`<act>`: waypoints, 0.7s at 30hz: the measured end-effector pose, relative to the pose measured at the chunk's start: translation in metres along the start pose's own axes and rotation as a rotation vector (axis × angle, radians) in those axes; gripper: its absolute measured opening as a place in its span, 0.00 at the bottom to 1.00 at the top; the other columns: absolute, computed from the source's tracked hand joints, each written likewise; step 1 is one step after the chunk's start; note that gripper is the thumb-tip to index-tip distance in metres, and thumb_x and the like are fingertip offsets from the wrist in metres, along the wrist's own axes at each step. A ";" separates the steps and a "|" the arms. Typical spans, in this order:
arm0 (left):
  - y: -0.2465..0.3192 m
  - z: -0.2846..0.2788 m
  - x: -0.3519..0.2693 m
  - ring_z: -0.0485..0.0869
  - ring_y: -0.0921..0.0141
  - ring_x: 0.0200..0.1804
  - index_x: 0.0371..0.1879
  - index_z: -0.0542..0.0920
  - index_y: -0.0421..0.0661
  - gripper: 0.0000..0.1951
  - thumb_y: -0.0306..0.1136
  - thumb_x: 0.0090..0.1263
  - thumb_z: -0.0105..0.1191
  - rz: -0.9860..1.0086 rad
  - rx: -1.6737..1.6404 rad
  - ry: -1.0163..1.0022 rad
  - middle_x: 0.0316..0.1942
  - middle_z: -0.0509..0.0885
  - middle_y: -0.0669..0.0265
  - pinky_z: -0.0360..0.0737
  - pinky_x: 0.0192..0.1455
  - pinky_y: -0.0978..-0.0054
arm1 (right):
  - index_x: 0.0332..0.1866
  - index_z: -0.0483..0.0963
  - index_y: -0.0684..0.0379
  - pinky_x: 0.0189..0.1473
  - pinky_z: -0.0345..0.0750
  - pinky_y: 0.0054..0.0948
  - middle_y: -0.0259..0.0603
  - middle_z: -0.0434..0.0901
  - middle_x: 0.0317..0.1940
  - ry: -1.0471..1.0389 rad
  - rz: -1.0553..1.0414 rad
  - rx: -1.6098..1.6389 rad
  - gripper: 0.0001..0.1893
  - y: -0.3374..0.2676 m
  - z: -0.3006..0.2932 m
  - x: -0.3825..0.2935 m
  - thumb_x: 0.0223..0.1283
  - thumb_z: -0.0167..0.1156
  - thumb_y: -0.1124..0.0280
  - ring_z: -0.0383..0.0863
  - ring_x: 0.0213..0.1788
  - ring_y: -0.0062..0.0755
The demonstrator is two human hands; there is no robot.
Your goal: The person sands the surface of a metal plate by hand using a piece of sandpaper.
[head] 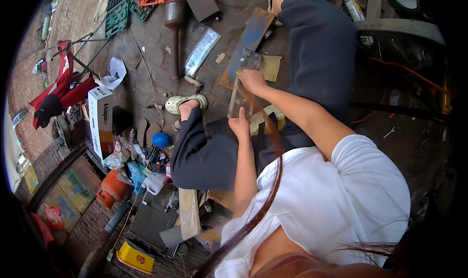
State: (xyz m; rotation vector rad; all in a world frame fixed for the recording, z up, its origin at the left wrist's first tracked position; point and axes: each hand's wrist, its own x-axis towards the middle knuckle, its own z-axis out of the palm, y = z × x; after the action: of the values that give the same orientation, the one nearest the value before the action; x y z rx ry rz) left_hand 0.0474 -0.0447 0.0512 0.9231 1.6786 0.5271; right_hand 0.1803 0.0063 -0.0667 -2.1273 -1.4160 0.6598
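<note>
Both hands are on a thin flat sheet (pixel 233 100) with a pale long edge, held between my knees; its material is hard to tell. My right hand (pixel 252 81) is curled over its far part. At the near end my left hand (pixel 240 125) grips it, thumb pointing up, the other fingers mostly hidden. Just beyond the right hand shows a grey, scuffed plate (pixel 250 59). It overlaps a long metal plate (pixel 250 31) with blue paint and rust, lying on the ground. Brown sandpaper-like paper (pixel 270 68) lies beside it.
Left of the plates lie a shiny metal strip (pixel 202 52), a rusty shaft with a thick drum (pixel 175 15) and a dark block (pixel 202 3). Green tool cases (pixel 117 13) stand farther off. A cardboard box (pixel 100 121), a blue ball (pixel 161 140) and an orange gas cylinder (pixel 113 188) are at left.
</note>
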 end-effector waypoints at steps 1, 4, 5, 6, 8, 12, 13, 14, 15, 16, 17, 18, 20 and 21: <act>-0.003 0.003 0.003 0.81 0.71 0.41 0.48 0.77 0.34 0.13 0.24 0.66 0.57 0.034 -0.024 0.010 0.43 0.83 0.62 0.77 0.44 0.74 | 0.25 0.80 0.61 0.33 0.80 0.40 0.47 0.81 0.29 -0.030 -0.009 -0.039 0.11 0.011 0.000 0.005 0.56 0.57 0.66 0.83 0.33 0.46; -0.008 0.005 0.004 0.81 0.71 0.41 0.48 0.77 0.34 0.13 0.25 0.66 0.57 0.073 0.007 0.007 0.43 0.84 0.62 0.77 0.44 0.75 | 0.25 0.80 0.61 0.33 0.80 0.39 0.46 0.81 0.29 -0.095 0.126 -0.099 0.11 0.023 -0.005 0.022 0.56 0.57 0.66 0.83 0.33 0.45; -0.009 0.005 0.004 0.81 0.72 0.41 0.48 0.77 0.34 0.13 0.25 0.66 0.57 0.076 0.034 0.000 0.43 0.84 0.62 0.76 0.45 0.75 | 0.25 0.80 0.61 0.33 0.80 0.39 0.46 0.81 0.29 -0.113 0.199 -0.109 0.11 0.023 -0.007 0.027 0.56 0.58 0.66 0.83 0.33 0.45; -0.001 0.008 -0.002 0.81 0.72 0.35 0.42 0.79 0.32 0.12 0.29 0.66 0.58 0.106 -0.015 0.013 0.37 0.85 0.61 0.76 0.38 0.73 | 0.25 0.80 0.61 0.34 0.79 0.41 0.47 0.80 0.29 -0.107 0.190 -0.112 0.11 0.020 -0.006 0.025 0.56 0.57 0.66 0.83 0.33 0.46; -0.013 0.005 0.005 0.80 0.73 0.34 0.42 0.79 0.32 0.12 0.29 0.66 0.59 0.168 -0.037 0.049 0.35 0.85 0.63 0.75 0.38 0.74 | 0.26 0.80 0.61 0.34 0.79 0.42 0.46 0.80 0.30 -0.079 0.031 -0.075 0.10 -0.001 -0.004 0.008 0.56 0.57 0.67 0.82 0.33 0.47; -0.032 0.002 0.012 0.79 0.74 0.34 0.41 0.79 0.32 0.12 0.29 0.66 0.59 0.087 -0.118 0.051 0.34 0.84 0.64 0.75 0.38 0.75 | 0.26 0.79 0.60 0.35 0.79 0.43 0.47 0.80 0.29 -0.035 -0.063 -0.068 0.09 0.009 0.004 0.000 0.56 0.57 0.67 0.82 0.33 0.48; -0.026 0.004 0.009 0.80 0.74 0.34 0.41 0.79 0.32 0.12 0.29 0.66 0.59 0.062 -0.072 0.042 0.35 0.84 0.64 0.75 0.39 0.75 | 0.26 0.79 0.60 0.35 0.79 0.43 0.47 0.80 0.29 -0.052 -0.034 -0.107 0.09 0.015 0.006 0.006 0.55 0.57 0.68 0.82 0.33 0.49; -0.020 0.005 0.005 0.80 0.74 0.35 0.41 0.79 0.32 0.12 0.29 0.66 0.59 0.036 -0.025 0.033 0.35 0.84 0.64 0.76 0.40 0.74 | 0.25 0.80 0.60 0.33 0.79 0.44 0.47 0.81 0.27 -0.052 0.077 -0.128 0.09 0.023 0.006 0.012 0.55 0.57 0.68 0.82 0.32 0.49; -0.013 0.006 0.002 0.80 0.74 0.36 0.41 0.79 0.32 0.12 0.29 0.66 0.59 0.015 0.028 0.015 0.36 0.84 0.63 0.76 0.41 0.74 | 0.24 0.80 0.60 0.32 0.78 0.44 0.47 0.81 0.26 -0.008 0.182 -0.086 0.10 0.036 0.007 0.020 0.55 0.57 0.67 0.83 0.31 0.48; -0.016 0.004 0.003 0.80 0.73 0.36 0.41 0.79 0.32 0.12 0.28 0.66 0.59 0.092 0.054 0.012 0.37 0.85 0.63 0.76 0.41 0.74 | 0.24 0.80 0.59 0.32 0.78 0.44 0.47 0.81 0.26 -0.049 0.207 -0.102 0.11 0.035 0.002 0.024 0.55 0.57 0.66 0.83 0.31 0.48; -0.019 0.003 0.003 0.81 0.73 0.37 0.41 0.79 0.32 0.11 0.28 0.65 0.59 0.168 0.082 0.008 0.37 0.85 0.62 0.76 0.42 0.74 | 0.24 0.81 0.59 0.32 0.78 0.44 0.47 0.81 0.26 -0.090 0.233 -0.119 0.11 0.032 -0.002 0.027 0.56 0.57 0.66 0.82 0.32 0.48; -0.021 0.003 0.005 0.81 0.73 0.37 0.41 0.79 0.32 0.11 0.28 0.65 0.59 0.247 0.109 -0.006 0.38 0.85 0.62 0.76 0.42 0.73 | 0.24 0.81 0.59 0.32 0.78 0.44 0.46 0.80 0.27 -0.083 0.171 -0.134 0.11 0.027 0.000 0.024 0.56 0.57 0.66 0.82 0.32 0.48; -0.026 0.004 0.010 0.81 0.73 0.37 0.41 0.79 0.33 0.11 0.28 0.65 0.59 0.239 0.020 0.024 0.38 0.85 0.62 0.76 0.42 0.74 | 0.24 0.80 0.60 0.32 0.78 0.44 0.46 0.80 0.27 -0.067 0.051 -0.177 0.11 0.016 0.009 0.008 0.57 0.57 0.66 0.82 0.31 0.48; -0.031 0.002 0.011 0.80 0.73 0.37 0.41 0.79 0.33 0.11 0.28 0.65 0.59 0.227 -0.026 0.048 0.38 0.85 0.62 0.76 0.43 0.74 | 0.25 0.80 0.61 0.32 0.78 0.44 0.45 0.79 0.27 -0.033 -0.012 -0.109 0.11 0.006 0.010 -0.003 0.57 0.57 0.67 0.82 0.31 0.47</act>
State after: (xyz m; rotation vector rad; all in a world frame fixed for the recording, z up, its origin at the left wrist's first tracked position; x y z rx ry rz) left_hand 0.0387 -0.0548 0.0215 1.0966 1.6147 0.7257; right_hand 0.1777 0.0030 -0.0777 -2.1979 -1.5131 0.6294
